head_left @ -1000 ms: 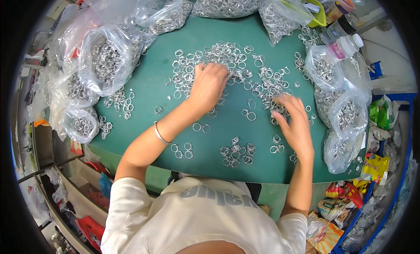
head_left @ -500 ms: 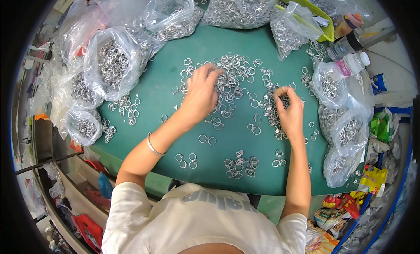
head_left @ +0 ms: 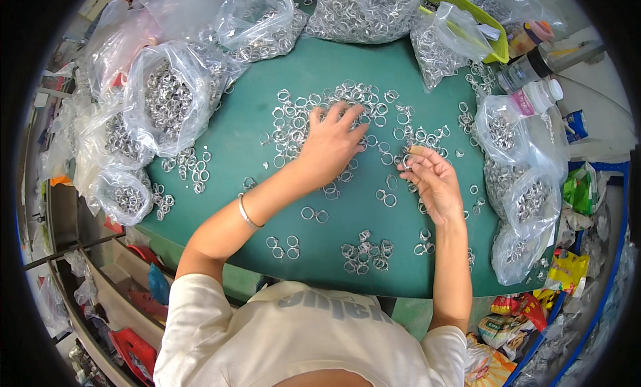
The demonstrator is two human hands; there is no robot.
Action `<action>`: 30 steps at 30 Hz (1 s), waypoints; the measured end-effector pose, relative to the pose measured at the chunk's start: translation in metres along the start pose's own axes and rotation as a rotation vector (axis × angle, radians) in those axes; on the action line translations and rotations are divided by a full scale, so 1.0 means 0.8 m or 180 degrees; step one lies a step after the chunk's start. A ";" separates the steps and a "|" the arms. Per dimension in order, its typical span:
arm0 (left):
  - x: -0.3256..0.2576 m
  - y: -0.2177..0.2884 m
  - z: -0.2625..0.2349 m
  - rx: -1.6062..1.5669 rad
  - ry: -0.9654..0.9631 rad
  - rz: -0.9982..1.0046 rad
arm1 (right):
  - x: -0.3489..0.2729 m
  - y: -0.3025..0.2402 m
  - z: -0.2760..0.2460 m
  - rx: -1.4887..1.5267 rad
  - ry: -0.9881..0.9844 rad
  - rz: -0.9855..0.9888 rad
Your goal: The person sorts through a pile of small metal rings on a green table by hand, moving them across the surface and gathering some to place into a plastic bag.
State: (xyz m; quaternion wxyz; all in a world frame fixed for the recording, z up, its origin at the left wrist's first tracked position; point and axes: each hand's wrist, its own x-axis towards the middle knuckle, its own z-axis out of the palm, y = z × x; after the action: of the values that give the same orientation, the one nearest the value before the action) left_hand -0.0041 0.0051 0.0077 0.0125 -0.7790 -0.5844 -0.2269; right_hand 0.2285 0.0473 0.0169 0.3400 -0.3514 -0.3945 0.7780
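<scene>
My left hand [head_left: 332, 145] lies over the middle pile of silver rings [head_left: 360, 93], its fingers spread and touching them; the rings under the palm are hidden. Palm turned up, my right hand [head_left: 437, 187] pinches a silver ring [head_left: 407, 162] between thumb and fingertips. Behind those fingertips is a second group of rings [head_left: 427, 139]. Closer to me lie a small cluster of rings [head_left: 366, 253], a pair of rings [head_left: 314, 215] and another pair [head_left: 283, 247] beside my left forearm.
Plastic bags full of rings [head_left: 167, 97] line the left side of the green table [head_left: 260, 107]. More bags [head_left: 364, 17] stand along the back and right [head_left: 531, 200]. A yellow-green basket [head_left: 497, 43], a dark-capped bottle [head_left: 527, 70] and a white-capped bottle [head_left: 537, 97] are at the back right.
My left hand has shifted right with its fingers spreading, and rings on the pile's left now show. My right hand has turned palm up, moved slightly nearer me and holds a ring.
</scene>
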 end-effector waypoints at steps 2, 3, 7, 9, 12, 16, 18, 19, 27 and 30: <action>0.003 -0.003 0.009 0.0023 -0.0127 0.0012 | -0.009 0.001 0.006 -0.0044 0.0055 -0.0025; 0.004 -0.004 0.011 0.0031 -0.0208 0.0022 | -0.014 0.003 0.007 -0.0261 0.0121 -0.0098; 0.007 -0.010 0.006 -0.0265 0.0026 -0.0123 | -0.030 0.011 0.013 -0.1036 0.0338 -0.0460; 0.004 -0.003 -0.003 -0.0828 0.0352 -0.0251 | -0.031 0.013 0.013 -0.1724 0.0520 -0.0557; 0.000 0.011 -0.019 -0.1639 0.0187 -0.0701 | -0.021 0.014 0.003 -0.3462 0.0858 -0.0981; -0.024 0.029 -0.034 -0.2956 -0.0838 -0.1733 | -0.027 0.008 0.013 -0.5157 0.1334 -0.1937; -0.033 0.037 -0.039 -0.3426 -0.1237 -0.2067 | -0.041 -0.004 0.030 -0.5139 0.1329 -0.1940; -0.040 0.041 -0.034 -0.3506 -0.1165 -0.2010 | -0.046 -0.005 0.036 -0.4601 0.0881 -0.1646; -0.070 0.082 -0.029 -0.3808 -0.1120 -0.1639 | -0.084 0.014 0.060 -0.3054 0.0117 -0.0567; -0.074 0.079 -0.059 -0.2758 -0.1100 -0.1009 | -0.105 0.011 0.043 -0.3537 -0.0303 -0.0723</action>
State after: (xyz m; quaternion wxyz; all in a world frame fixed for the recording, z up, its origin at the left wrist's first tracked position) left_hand 0.0251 -0.0822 0.0440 -0.4445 -0.6403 -0.5411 -0.3157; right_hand 0.2417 -0.0377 0.0478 0.1674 -0.3974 -0.7948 0.4270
